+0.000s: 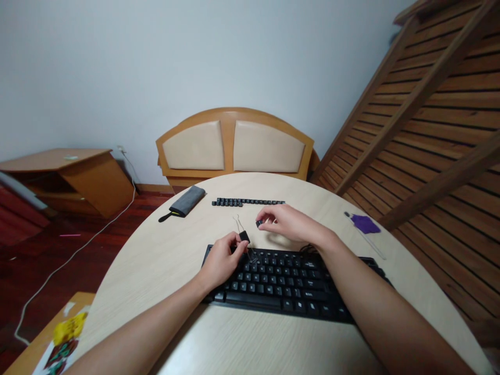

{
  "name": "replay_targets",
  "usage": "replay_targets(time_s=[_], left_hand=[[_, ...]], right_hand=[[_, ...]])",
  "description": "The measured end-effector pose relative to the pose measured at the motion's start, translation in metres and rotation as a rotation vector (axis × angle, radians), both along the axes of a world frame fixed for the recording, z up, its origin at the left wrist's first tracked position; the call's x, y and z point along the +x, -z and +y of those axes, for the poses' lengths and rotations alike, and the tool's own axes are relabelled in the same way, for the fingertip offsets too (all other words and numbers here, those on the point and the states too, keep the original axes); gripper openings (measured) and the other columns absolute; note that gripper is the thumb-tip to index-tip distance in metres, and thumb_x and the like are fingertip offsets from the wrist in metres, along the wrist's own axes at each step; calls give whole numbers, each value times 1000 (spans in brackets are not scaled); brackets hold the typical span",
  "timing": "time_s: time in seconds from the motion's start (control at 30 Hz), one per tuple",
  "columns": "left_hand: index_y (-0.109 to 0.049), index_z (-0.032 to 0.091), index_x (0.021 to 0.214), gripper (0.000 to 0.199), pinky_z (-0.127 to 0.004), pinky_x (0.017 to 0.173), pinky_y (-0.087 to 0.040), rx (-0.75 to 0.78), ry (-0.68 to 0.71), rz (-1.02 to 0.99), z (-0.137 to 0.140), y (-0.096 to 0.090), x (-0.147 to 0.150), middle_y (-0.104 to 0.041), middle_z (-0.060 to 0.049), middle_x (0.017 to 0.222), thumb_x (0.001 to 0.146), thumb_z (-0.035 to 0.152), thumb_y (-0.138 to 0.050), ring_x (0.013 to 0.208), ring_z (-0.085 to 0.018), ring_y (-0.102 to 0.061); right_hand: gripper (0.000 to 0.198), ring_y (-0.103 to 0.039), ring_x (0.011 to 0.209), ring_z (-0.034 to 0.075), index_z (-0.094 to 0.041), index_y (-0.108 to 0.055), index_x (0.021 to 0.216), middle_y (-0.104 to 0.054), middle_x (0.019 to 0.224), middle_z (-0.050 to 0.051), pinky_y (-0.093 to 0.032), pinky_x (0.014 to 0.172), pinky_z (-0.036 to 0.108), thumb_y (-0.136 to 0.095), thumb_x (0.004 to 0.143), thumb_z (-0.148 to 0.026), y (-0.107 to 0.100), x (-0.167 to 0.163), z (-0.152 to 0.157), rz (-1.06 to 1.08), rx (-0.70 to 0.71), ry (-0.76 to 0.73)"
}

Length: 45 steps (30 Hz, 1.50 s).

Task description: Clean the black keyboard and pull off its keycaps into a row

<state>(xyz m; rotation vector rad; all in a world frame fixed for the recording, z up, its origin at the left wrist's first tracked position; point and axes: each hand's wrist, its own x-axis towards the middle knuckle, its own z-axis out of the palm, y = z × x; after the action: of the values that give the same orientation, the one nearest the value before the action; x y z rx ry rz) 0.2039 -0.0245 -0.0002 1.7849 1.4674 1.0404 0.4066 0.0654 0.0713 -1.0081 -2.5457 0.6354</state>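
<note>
My left hand is closed around the black middle of a wire keycap puller. One pair of its wires points up and away; the other reaches down over the upper keys of a black keyboard. Off the keyboard's far edge, my right hand pinches a small black keycap between thumb and fingers. Beyond both hands, loose keycaps are lined up in rows on the table. My right forearm hides part of the keyboard's right side.
A grey pouch with a black loop lies at the round table's left. At the right are a purple cloth and a thin brush. A padded headboard stands behind, and wooden slats lean on the right.
</note>
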Motion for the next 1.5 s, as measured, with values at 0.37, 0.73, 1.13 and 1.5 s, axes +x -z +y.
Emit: replay_targets(time_s=[0.37,0.73,1.13,1.5], left_hand=[[-55,20,76,27,-29,69,-41,-9,-9,17,1,2,0,-67,-1,75,93,40,-50,73,-20,-60],[-55,20,75,27,-30,71,-42,-34,-4,14,0,-1,0,-69,-2,76,94,40,-51,76,-20,-62],[-55,20,75,27,-29,71,-42,-23,-5,12,1,0,0,-69,-2,77,94,40,-51,76,-20,-62],[-55,21,75,27,-30,72,-42,-23,-6,9,1,0,0,-70,-2,77,93,40,-51,76,-21,-63]], right_hand=[[18,-63,102,23,-24,-69,105,-72,108,5,-45,81,30,-61,90,-32,-2,-62,75,-143,322,470],[18,-63,103,21,-23,-68,105,-70,110,6,-45,84,29,-61,91,-30,61,-67,85,-133,325,423],[19,-65,101,24,-23,-72,104,-73,105,9,-46,85,32,-64,87,-28,68,-76,87,-223,264,440],[21,-65,99,20,-24,-70,107,-72,107,6,-47,82,28,-64,88,-31,71,-79,90,-191,243,444]])
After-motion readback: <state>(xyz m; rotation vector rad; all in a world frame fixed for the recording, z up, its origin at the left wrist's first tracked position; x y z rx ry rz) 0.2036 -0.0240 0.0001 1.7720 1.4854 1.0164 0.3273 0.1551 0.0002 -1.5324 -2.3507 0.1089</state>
